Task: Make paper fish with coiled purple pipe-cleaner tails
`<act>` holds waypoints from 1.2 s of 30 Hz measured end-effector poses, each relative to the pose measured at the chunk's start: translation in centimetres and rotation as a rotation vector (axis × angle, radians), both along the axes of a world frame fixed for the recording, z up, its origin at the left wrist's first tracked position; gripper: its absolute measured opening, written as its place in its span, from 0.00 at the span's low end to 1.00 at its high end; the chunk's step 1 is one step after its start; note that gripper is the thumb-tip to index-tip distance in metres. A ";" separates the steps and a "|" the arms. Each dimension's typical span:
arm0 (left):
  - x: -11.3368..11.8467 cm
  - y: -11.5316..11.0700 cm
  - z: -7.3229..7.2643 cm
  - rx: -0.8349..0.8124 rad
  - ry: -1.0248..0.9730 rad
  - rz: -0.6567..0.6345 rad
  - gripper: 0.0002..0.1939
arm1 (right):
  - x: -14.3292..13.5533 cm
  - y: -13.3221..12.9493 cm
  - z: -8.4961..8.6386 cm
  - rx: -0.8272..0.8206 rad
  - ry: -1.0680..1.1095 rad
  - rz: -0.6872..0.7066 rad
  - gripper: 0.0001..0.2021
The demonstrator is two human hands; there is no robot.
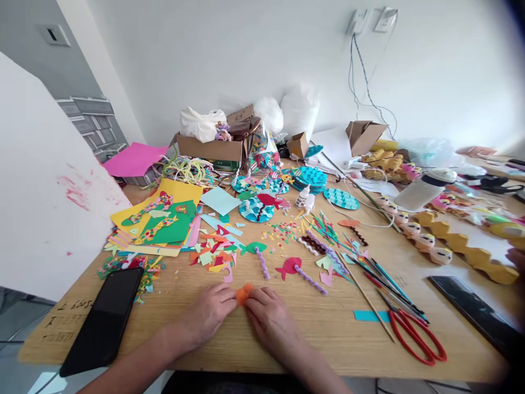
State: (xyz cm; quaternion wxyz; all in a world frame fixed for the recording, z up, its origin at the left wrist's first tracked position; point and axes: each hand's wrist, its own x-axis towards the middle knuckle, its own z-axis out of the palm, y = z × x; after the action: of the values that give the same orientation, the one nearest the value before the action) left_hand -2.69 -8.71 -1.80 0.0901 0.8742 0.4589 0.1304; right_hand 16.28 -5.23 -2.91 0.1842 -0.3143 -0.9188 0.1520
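Both hands meet low over the near edge of the table around a small orange paper piece (245, 294). My left hand (211, 311) pinches its left side. My right hand (270, 314) closes on its right side, and the fingers hide part of its outline. Just beyond lie a green paper fish (256, 248) and a red paper fish (292, 266), each with a purple wavy strip attached. Orange, red and green paper scraps (217, 249) are heaped behind my left hand.
Red-handled scissors (418, 336), a thin wooden stick (369, 301) and a blue paper strip (371, 316) lie to the right. A black phone (104, 320) sits at left, near stacked coloured paper (184, 189). Blue discs (309, 178) and a glue bottle (302, 196) stand farther back.
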 end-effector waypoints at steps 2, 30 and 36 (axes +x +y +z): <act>0.0 0.0 -0.2 -0.004 -0.009 0.009 0.11 | -0.2 0.0 -0.2 -0.015 -0.017 -0.017 0.07; -1.2 0.1 -0.1 -0.030 -0.079 0.065 0.13 | 1.0 -0.3 0.5 -0.149 0.134 -0.022 0.11; -2.5 0.3 0.7 -0.058 -0.117 0.114 0.13 | 1.5 -0.4 0.3 -0.170 0.166 -0.040 0.10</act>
State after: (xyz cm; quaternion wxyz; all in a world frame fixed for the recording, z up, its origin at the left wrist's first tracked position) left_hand -5.16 -8.44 -1.09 0.1345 0.8347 0.5053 0.1727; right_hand 17.76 -5.63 -2.60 0.2352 -0.3334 -0.8777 0.2512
